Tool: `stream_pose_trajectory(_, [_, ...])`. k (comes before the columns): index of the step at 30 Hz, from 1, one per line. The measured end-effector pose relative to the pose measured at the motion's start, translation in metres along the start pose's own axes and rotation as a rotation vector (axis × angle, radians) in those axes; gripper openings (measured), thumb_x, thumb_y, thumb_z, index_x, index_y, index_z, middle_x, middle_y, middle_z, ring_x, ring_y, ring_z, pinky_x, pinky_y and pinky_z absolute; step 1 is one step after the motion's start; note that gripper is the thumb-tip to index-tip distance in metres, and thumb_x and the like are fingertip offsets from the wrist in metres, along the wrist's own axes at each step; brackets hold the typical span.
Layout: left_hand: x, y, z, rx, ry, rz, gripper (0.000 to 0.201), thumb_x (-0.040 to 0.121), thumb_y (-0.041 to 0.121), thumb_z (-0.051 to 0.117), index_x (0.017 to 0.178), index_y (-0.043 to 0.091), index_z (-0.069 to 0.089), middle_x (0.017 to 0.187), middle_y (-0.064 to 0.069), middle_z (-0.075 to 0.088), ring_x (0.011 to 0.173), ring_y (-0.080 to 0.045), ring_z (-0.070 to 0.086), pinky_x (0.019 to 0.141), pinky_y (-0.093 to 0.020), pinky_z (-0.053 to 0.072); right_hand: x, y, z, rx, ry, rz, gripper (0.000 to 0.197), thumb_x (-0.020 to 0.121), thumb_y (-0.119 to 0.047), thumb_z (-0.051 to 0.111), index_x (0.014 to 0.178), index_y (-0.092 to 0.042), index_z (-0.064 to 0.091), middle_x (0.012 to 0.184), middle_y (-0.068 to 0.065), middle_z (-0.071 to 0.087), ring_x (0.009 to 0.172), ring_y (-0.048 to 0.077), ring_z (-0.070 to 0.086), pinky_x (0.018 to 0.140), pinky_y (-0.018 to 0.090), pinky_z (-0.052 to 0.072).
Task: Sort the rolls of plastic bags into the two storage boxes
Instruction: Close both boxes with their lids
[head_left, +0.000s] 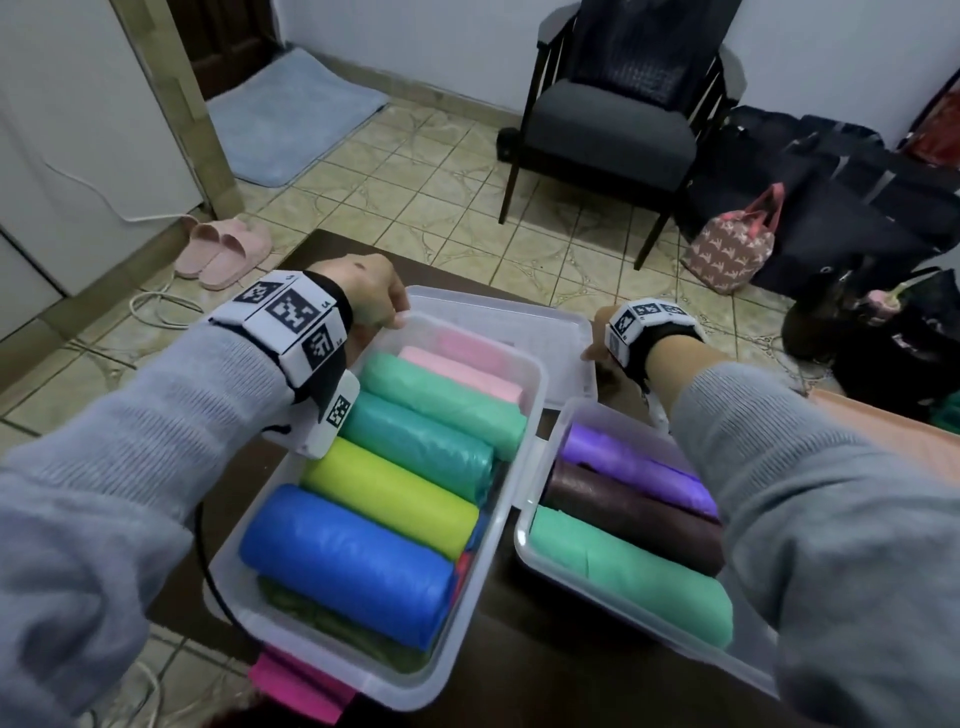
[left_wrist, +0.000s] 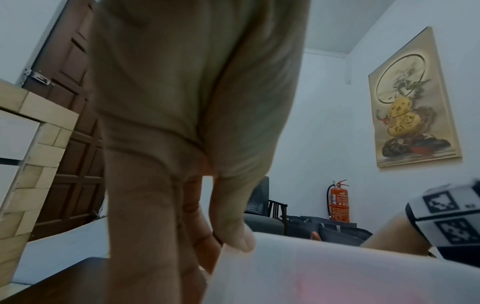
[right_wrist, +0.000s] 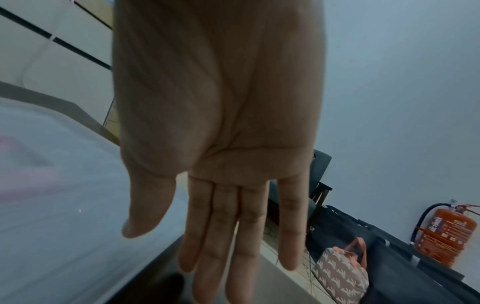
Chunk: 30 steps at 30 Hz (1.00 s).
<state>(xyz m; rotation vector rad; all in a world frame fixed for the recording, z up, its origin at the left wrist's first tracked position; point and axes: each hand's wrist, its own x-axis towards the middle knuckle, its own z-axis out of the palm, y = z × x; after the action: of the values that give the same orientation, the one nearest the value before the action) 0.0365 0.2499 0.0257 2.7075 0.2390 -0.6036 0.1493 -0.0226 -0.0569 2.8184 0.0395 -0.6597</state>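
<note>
Blue roll (head_left: 345, 564) nearest in larger box (head_left: 524, 470), among colored rolls.

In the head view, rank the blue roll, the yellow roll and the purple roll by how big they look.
1. blue roll, plainly the largest, though also the closest to the camera.
2. yellow roll.
3. purple roll, partly hidden by the sleeve, so its rank below yellow is unsure.

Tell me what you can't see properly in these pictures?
- Head view: the right hand is mostly hidden behind its wrist band, so its fingers don't show.
- Head view: the grey sleeve covers part of the right box, hiding the ends of its rolls.
- Head view: the olive roll lies mostly under the blue roll.
- Left wrist view: the lid the left hand grips is blurred.
</note>
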Motion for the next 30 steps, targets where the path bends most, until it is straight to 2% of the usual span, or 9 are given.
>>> stream_pose_trajectory(3, [0.002, -0.001, -0.002, -0.067, -0.058, -0.028, 0.017, 0.092, 0.021, 0.060, 0.108, 0.017, 0.064, 0.076, -0.006, 0.068, 0.062, -0.020, 0.064, 0.061, -0.031, 0.054, 0.023, 0.000, 0.013, 0.023, -0.052, 0.004, 0.023, 0.067, -0.033, 0.073, 0.075, -0.016, 0.061, 0.076, 0.005, 0.058, 0.079, 0.030, 0.060, 0.075, 0.044, 0.056])
stream_pose_trajectory(6, [0.002, 0.000, -0.004, -0.095, -0.067, -0.037, 0.016, 0.093, 0.019, 0.059, 0.108, 0.015, 0.063, 0.070, -0.007, 0.065, 0.056, -0.021, 0.063, 0.060, -0.034, 0.055, 0.031, 0.001, 0.015, 0.129, -0.076, -0.026, 0.014, 0.083, -0.019, 0.063, 0.093, -0.009, 0.063, 0.092, 0.010, 0.052, 0.083, 0.026, 0.049, 0.065, 0.024, 0.045])
stream_pose_trajectory(8, [0.001, 0.001, -0.004, -0.096, -0.054, -0.041, 0.017, 0.093, 0.019, 0.059, 0.109, 0.016, 0.063, 0.070, -0.005, 0.064, 0.056, -0.018, 0.061, 0.054, -0.030, 0.052, 0.062, 0.012, 0.024, 0.096, -0.043, 0.014, 0.012, 0.073, -0.022, 0.066, 0.074, -0.012, 0.061, 0.083, 0.007, 0.062, 0.072, 0.026, 0.056, 0.075, 0.035, 0.053])
stream_pose_trajectory(10, [0.001, 0.000, -0.003, -0.088, -0.045, -0.036, 0.019, 0.093, 0.020, 0.059, 0.111, 0.016, 0.063, 0.071, -0.002, 0.063, 0.059, -0.015, 0.060, 0.051, -0.026, 0.046, 0.106, 0.029, 0.036, 0.093, 0.006, 0.025, 0.018, 0.063, -0.022, 0.066, 0.078, -0.013, 0.064, 0.071, 0.008, 0.062, 0.067, 0.029, 0.062, 0.073, 0.049, 0.056])
stream_pose_trajectory(13, [-0.001, -0.003, -0.004, -0.144, -0.055, -0.034, 0.022, 0.092, 0.019, 0.060, 0.113, 0.014, 0.063, 0.075, -0.003, 0.063, 0.061, -0.016, 0.060, 0.053, -0.026, 0.049, 0.048, 0.013, 0.000, 0.206, 0.154, 0.002, 0.022, 0.083, -0.015, 0.058, 0.099, 0.000, 0.061, 0.079, 0.007, 0.056, 0.076, 0.028, 0.059, 0.076, 0.034, 0.051])
stream_pose_trajectory(17, [-0.007, -0.009, -0.005, -0.243, -0.090, -0.011, 0.025, 0.092, 0.021, 0.061, 0.115, 0.011, 0.063, 0.086, -0.007, 0.068, 0.065, -0.018, 0.062, 0.067, -0.034, 0.055, -0.011, 0.007, -0.042, 0.633, 0.346, -0.082, 0.032, 0.091, -0.008, 0.035, 0.059, -0.013, 0.036, 0.060, 0.008, 0.037, 0.056, 0.022, 0.038, 0.052, 0.025, 0.035])
stream_pose_trajectory(19, [-0.015, -0.015, -0.007, -0.324, -0.095, 0.001, 0.023, 0.092, 0.023, 0.060, 0.110, 0.009, 0.063, 0.090, -0.008, 0.069, 0.067, -0.019, 0.064, 0.069, -0.038, 0.057, -0.031, 0.008, -0.057, 0.814, 0.443, -0.168, 0.033, 0.087, -0.007, 0.034, 0.056, -0.017, 0.029, 0.057, 0.005, 0.028, 0.051, 0.019, 0.028, 0.041, 0.021, 0.029])
stream_pose_trajectory(24, [-0.050, -0.021, -0.023, -0.529, -0.034, 0.067, 0.036, 0.096, 0.029, 0.051, 0.123, 0.005, 0.053, 0.097, -0.003, 0.061, 0.080, -0.019, 0.061, 0.065, -0.038, 0.054, -0.095, 0.001, -0.081, 1.049, 0.672, -0.307, 0.020, 0.096, -0.027, 0.047, 0.105, -0.012, 0.056, 0.094, -0.003, 0.053, 0.081, 0.007, 0.048, 0.062, 0.014, 0.036])
stream_pose_trajectory(30, [-0.119, -0.009, -0.068, -0.589, 0.151, 0.234, 0.030, 0.098, 0.033, 0.047, 0.116, 0.011, 0.055, 0.094, 0.004, 0.060, 0.076, -0.012, 0.063, 0.062, -0.030, 0.056, -0.189, -0.036, -0.085, 0.877, 0.883, -0.506, 0.022, 0.093, -0.025, 0.057, 0.109, -0.011, 0.062, 0.099, -0.006, 0.062, 0.087, 0.004, 0.057, 0.067, -0.001, 0.038])
